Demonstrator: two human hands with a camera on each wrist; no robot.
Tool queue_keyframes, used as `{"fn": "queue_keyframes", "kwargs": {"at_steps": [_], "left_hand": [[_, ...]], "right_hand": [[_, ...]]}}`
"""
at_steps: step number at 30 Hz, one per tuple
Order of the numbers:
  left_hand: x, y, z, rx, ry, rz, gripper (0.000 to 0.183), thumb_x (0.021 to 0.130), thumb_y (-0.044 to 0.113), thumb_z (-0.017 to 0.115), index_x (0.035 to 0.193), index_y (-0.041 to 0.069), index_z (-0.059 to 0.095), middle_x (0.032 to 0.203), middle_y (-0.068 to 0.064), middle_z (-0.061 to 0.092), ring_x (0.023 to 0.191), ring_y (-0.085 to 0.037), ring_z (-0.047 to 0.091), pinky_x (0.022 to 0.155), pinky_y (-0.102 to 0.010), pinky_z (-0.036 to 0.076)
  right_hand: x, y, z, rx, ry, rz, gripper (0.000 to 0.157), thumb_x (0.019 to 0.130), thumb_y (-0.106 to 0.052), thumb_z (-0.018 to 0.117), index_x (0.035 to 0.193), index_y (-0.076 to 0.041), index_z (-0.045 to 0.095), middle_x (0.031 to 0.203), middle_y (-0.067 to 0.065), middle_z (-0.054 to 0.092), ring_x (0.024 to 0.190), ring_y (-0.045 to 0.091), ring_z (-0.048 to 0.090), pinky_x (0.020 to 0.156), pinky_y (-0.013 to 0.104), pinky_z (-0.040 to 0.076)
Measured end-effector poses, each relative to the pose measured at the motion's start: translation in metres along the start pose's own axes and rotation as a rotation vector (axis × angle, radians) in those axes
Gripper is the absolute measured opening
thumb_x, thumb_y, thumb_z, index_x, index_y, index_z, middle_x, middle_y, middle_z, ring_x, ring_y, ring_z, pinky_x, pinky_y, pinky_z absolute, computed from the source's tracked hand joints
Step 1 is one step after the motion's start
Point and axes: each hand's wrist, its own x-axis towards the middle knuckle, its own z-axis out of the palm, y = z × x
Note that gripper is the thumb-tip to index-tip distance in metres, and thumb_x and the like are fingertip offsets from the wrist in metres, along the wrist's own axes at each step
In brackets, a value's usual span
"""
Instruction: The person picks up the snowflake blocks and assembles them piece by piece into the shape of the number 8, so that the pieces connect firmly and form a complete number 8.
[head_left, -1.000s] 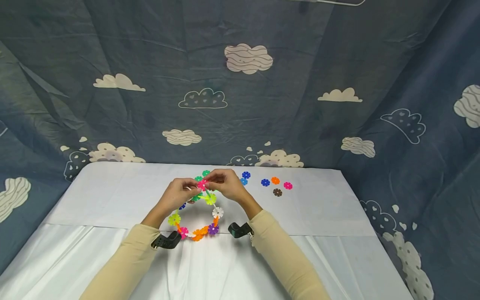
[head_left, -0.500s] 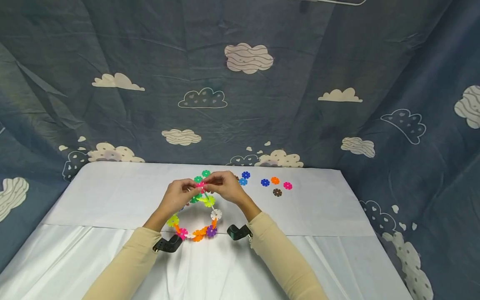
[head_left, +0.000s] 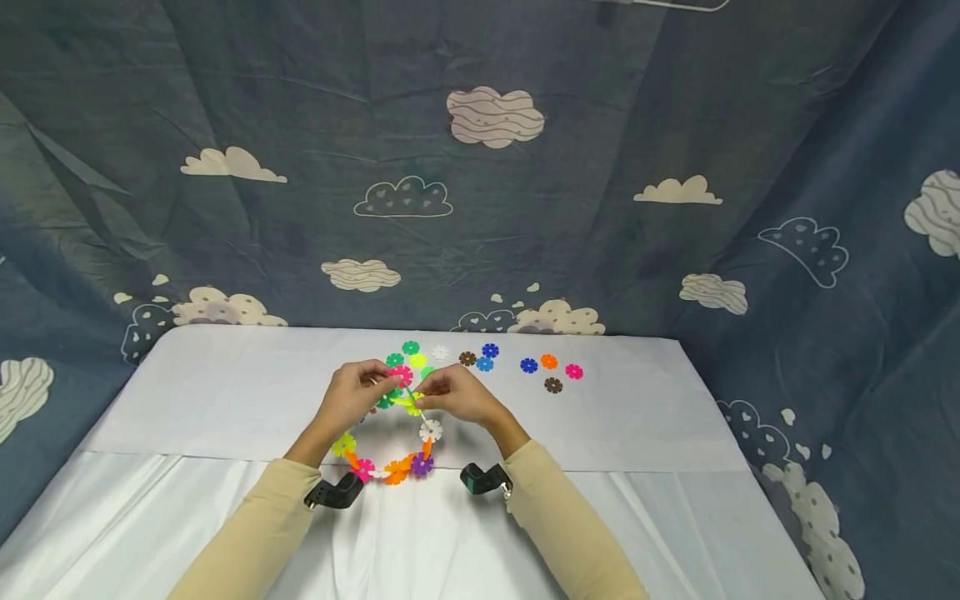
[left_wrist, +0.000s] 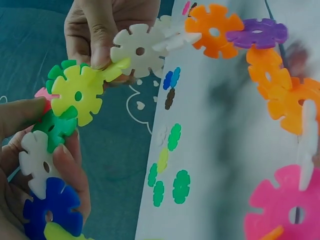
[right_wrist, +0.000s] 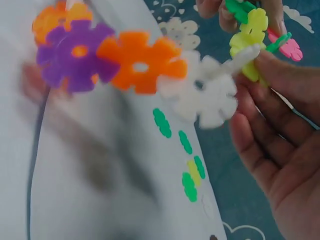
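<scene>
A ring of interlocking flower-shaped plastic discs hangs between my two hands, with an orange disc [head_left: 395,472], a purple disc [head_left: 422,464] and a white disc [head_left: 431,431] along its near side. My left hand [head_left: 348,404] grips the ring's far side by a pink disc [head_left: 402,376] and a green disc [left_wrist: 56,127]. A white disc [left_wrist: 37,162] and a blue disc [left_wrist: 55,210] hang close to those fingers. My right hand [head_left: 465,396] pinches the ring at a yellow disc [right_wrist: 250,42], its thumb lying against it. The fingertips partly hide the joints there.
Loose flower discs lie on the white table [head_left: 615,417] beyond the hands, including a blue disc [head_left: 528,366], an orange disc [head_left: 549,362], a pink disc [head_left: 574,372] and a brown disc [head_left: 553,386]. A dark cloud-print curtain [head_left: 585,250] stands behind the table.
My right hand has moved from the pink disc down and slightly right to the yellow disc. My left hand keeps its grip. Loose discs behind the right hand now show.
</scene>
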Motion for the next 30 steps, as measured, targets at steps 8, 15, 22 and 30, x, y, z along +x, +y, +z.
{"fn": "queue_keyframes", "kwargs": {"at_steps": [8,15,22,30], "left_hand": [[-0.001,0.005,-0.003,0.066,0.025,0.046,0.015,0.089,0.017,0.070,0.088,0.002,0.070,0.077,-0.006,0.067,0.053,-0.016,0.052,0.047,-0.028,0.046],[-0.002,0.001,-0.002,0.083,-0.001,0.042,0.015,0.092,0.017,0.067,0.092,0.002,0.071,0.082,-0.008,0.069,0.060,-0.014,0.056,0.053,-0.030,0.052],[-0.001,-0.006,-0.003,0.048,-0.025,0.014,0.018,0.093,0.019,0.066,0.093,0.001,0.069,0.083,-0.009,0.071,0.061,-0.018,0.063,0.054,-0.038,0.055],[0.002,-0.018,-0.013,0.034,-0.023,-0.033,0.022,0.093,0.022,0.066,0.097,0.001,0.068,0.087,-0.009,0.071,0.068,-0.015,0.060,0.056,-0.033,0.053]], "right_hand": [[-0.009,-0.029,0.003,0.000,0.086,-0.038,0.010,0.084,0.006,0.069,0.092,0.012,0.069,0.084,0.021,0.069,0.069,0.015,0.065,0.069,0.026,0.056],[-0.002,-0.013,0.007,0.034,0.088,-0.017,0.012,0.084,0.004,0.070,0.093,0.011,0.070,0.084,0.018,0.070,0.071,0.019,0.067,0.070,0.030,0.058],[0.005,-0.001,-0.002,0.055,0.024,0.016,0.019,0.085,-0.001,0.072,0.101,0.009,0.070,0.093,0.015,0.071,0.080,0.015,0.068,0.077,0.030,0.057],[0.027,0.014,-0.014,-0.085,-0.045,0.137,0.022,0.088,-0.006,0.070,0.107,0.005,0.069,0.098,0.014,0.070,0.079,0.014,0.063,0.074,0.023,0.053]]}}
